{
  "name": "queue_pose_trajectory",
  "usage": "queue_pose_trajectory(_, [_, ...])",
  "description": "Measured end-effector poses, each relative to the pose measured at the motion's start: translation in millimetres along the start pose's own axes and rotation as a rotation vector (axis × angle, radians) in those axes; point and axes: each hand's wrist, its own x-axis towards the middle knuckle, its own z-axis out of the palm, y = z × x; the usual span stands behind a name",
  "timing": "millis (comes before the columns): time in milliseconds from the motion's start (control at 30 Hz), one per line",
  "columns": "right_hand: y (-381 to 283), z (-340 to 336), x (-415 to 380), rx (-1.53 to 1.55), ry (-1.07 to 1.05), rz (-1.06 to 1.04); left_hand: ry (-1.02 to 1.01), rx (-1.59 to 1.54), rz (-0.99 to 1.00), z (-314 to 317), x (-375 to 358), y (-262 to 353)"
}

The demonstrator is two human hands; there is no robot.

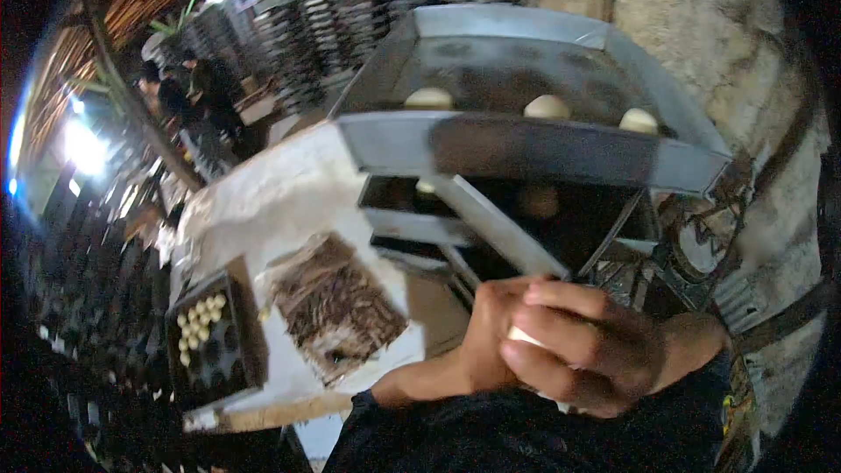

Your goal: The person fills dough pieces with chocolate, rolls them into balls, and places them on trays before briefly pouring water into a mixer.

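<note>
My left hand [493,326] and my right hand [585,342] are pressed together low in front of my body. Both are closed round a pale piece of dough [526,336], of which only a sliver shows between the fingers. The right fingers curl over it and hide most of it. Just beyond the hands stands a deep metal tray [385,142] with three dough balls along its near side, the middle one [547,107] partly cut off by the rim. Beneath it, a dark lower tray [416,226] holds dough partly in shadow.
On the white counter [280,180] at left lie a brown, crumpled, flaky sheet [337,311] and a dark tray [238,298] with several small dough balls. Tall stacks of trays [324,17] stand behind. Two people [206,92] are at the back left. A rough wall [701,35] closes the right side.
</note>
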Motion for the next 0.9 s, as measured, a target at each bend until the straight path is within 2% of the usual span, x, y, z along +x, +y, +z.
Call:
queue_pose_trajectory(33, [14, -16, -7, 0.138, 0.021, 0.060, -0.065, -0.041, -0.025, -3, 7, 5])
queue_pose_trajectory(100, [34, -48, -13, 0.220, 0.145, 0.205, -0.176, -0.108, -0.074, -17, 14, 14])
queue_pose_trajectory(133, [44, -63, -6, 0.147, 0.213, 0.360, -0.246, -0.163, -0.086, -26, 14, 11])
queue_pose_trajectory(167, [55, -78, 2, 0.088, 0.272, 0.519, -0.221, -0.098, -0.046, -36, 12, 8])
queue_pose_trajectory(233, [110, -96, 10, 0.008, 0.201, 0.741, -0.112, -0.077, 0.043, -44, 9, -1])
queue_pose_trajectory(300, [195, -92, -5, 0.106, 0.003, 0.761, 0.061, -0.166, 0.128, -44, 2, -16])
queue_pose_trajectory(367, [257, -62, -34, -0.042, -0.102, 0.884, 0.135, -0.217, 0.228, -47, -4, -24])
queue_pose_trajectory(433, [285, -47, -46, 0.131, -0.821, 0.995, 0.334, 0.000, 0.249, -52, -44, -35])
queue_pose_trajectory(467, [278, -43, -53, -0.003, -0.838, 0.935, 0.436, 0.108, 0.242, -55, -50, -32])
queue_pose_trajectory(500, [263, -38, -62, -0.131, -0.853, 0.868, 0.786, -0.129, -0.011, -46, -56, -16])
queue_pose_trajectory(533, [255, -35, -66, -0.253, -0.868, 0.791, 0.689, -0.126, -0.044, -63, -70, -22])
queue_pose_trajectory(567, [267, -42, -58, 0.033, -0.924, 0.930, 0.590, -0.120, -0.076, -81, -84, -27])
queue_pose_trajectory(600, [261, -45, -59, 0.047, -0.862, 0.944, 0.491, -0.110, -0.107, -98, -98, -32])
queue_pose_trajectory(667, [223, -46, -61, -0.096, -0.617, 0.868, 0.320, 0.328, -0.251, -115, -108, -53])
queue_pose_trajectory(700, [201, -41, -58, -0.189, -0.489, 0.796, 0.196, 0.389, -0.441, -126, -113, -70])
queue_pose_trajectory(733, [174, -37, -55, -0.273, -0.371, 0.712, 0.154, 0.412, -0.581, -135, -153, -102])
queue_pose_trajectory(800, [123, -27, -46, -0.406, -0.164, 0.553, 0.198, 0.643, -0.470, -185, -251, -154])
queue_pose_trajectory(867, [65, -19, -38, -0.529, 0.015, 0.449, 0.804, 0.506, -0.706, -245, -321, -155])
queue_pose_trajectory(900, [43, -12, -34, -0.560, 0.064, 0.426, 0.848, 0.916, -0.675, -301, -386, -174])
